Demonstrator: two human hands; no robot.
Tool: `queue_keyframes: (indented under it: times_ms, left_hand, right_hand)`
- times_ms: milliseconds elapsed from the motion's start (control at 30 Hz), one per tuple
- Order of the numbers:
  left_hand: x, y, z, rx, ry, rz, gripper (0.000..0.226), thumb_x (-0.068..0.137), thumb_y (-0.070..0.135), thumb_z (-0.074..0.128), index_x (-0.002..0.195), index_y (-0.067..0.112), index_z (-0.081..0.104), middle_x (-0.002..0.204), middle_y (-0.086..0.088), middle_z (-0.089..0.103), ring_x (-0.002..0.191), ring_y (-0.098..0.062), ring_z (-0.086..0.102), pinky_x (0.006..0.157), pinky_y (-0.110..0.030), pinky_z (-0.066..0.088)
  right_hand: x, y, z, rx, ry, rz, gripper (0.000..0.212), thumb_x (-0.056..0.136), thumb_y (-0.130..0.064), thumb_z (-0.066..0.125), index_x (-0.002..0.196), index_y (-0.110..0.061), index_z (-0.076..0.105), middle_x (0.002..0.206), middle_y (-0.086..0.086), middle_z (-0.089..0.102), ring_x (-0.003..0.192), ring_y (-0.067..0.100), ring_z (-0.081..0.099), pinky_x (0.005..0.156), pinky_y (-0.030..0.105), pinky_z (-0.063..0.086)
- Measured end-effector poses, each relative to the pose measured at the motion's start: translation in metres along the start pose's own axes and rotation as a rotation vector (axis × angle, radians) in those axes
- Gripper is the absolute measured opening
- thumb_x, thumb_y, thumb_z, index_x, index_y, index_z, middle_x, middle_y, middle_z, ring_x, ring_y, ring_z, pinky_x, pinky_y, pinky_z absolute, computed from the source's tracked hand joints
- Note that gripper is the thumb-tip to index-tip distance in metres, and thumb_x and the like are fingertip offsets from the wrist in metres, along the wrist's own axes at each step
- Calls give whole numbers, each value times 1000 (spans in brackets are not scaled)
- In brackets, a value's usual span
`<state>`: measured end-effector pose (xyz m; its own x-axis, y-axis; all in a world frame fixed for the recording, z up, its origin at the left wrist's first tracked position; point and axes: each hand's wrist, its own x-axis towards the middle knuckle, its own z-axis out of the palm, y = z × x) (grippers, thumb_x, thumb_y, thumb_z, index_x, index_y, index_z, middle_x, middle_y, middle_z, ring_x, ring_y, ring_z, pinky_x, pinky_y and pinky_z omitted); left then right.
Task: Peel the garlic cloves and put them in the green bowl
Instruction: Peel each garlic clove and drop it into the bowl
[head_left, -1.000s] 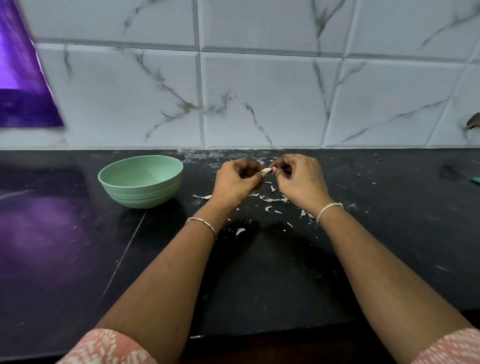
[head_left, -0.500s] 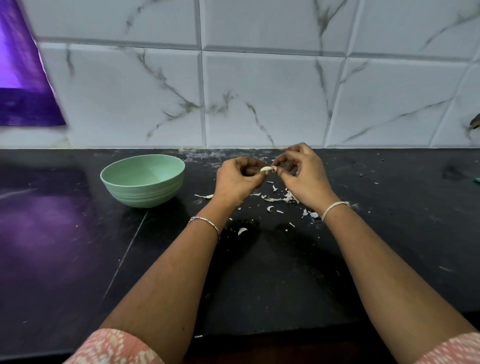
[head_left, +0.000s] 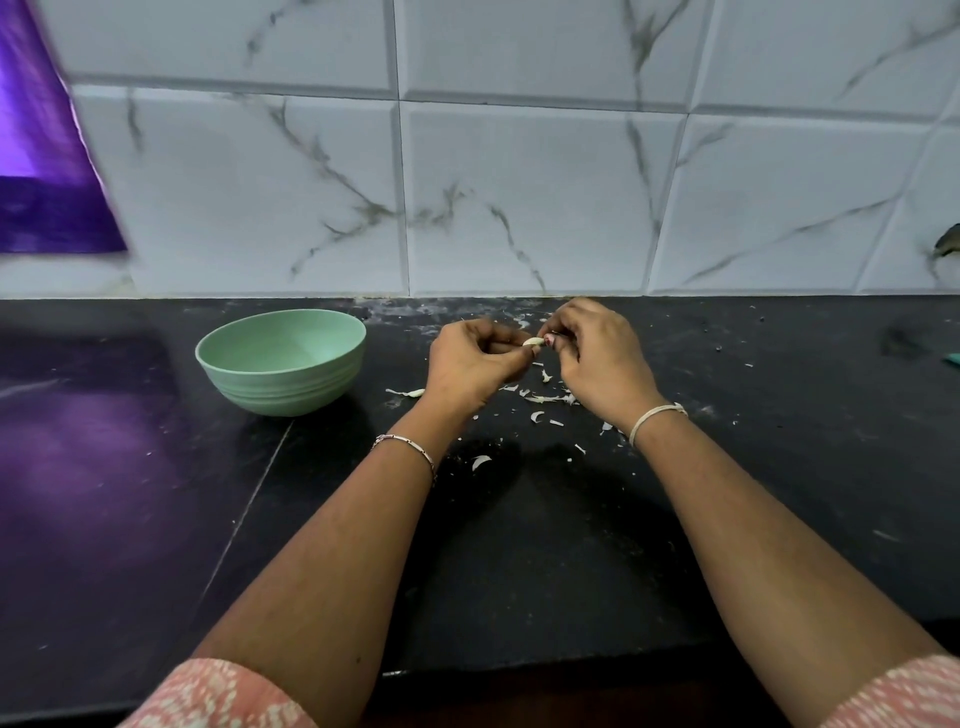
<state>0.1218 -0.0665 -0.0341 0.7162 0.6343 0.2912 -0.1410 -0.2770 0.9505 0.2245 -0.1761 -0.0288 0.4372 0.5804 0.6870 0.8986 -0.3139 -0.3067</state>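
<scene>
Garlic clove (head_left: 533, 341) in left hand (head_left: 475, 366), right hand (head_left: 605, 364), peel scraps (head_left: 545, 399) beneath

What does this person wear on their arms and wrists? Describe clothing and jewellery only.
Both arms are bare below short sleeves: the left sleeve and right sleeve are coral pink with a white speckled print. Behind the left hand sits a thin silvery chain bracelet; behind the right hand, a plain whitish band. No gloves.

Above the black counter (head_left: 519, 545), the left hand (head_left: 470, 364) and right hand (head_left: 602, 358) pinch one garlic clove (head_left: 533, 342) between them, seemingly part-peeled, with peel scraps (head_left: 545, 399) beneath and the green bowl (head_left: 280, 361) left.
</scene>
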Motion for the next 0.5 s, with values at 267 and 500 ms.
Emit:
queue_keyframes:
  times_ms: [267,500]
  left_hand:
    - [1,-2,-4,-106,-78,6,14,79,0,76,91,6,72,73,-8,70,66,-12,65,72,-24,58]
    - [2,-2,-7,-181,-114,49,13,85,-5,68,95,3,70,75,-6,64,68,-8,63,70,-20,58]
  right_hand:
    - [0,2,0,69,-17,101,12,89,-5,61,91,-12,70,85,-6,54,75,8,45,67,16,30]
    - [1,-1,-1,186,-1,158,10,88,-9,65,90,-17,71,95,2,66,82,16,59,75,28,49]
